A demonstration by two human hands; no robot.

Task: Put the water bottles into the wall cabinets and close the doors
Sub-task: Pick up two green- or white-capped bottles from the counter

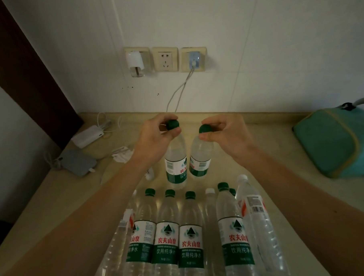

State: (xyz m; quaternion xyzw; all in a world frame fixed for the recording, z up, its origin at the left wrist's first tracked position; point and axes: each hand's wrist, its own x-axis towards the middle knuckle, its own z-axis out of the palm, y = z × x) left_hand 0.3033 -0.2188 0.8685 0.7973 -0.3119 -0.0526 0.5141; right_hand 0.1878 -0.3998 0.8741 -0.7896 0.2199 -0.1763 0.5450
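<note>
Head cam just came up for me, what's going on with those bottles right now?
A person is holding two green-capped water bottles by their caps, one in the left hand and one in the right hand. The left bottle and right bottle hang side by side above the beige counter. A row of bottles stands on the counter nearer the camera, waiting. No wall cabinet is in view. A teal bag lies on the right.
</note>
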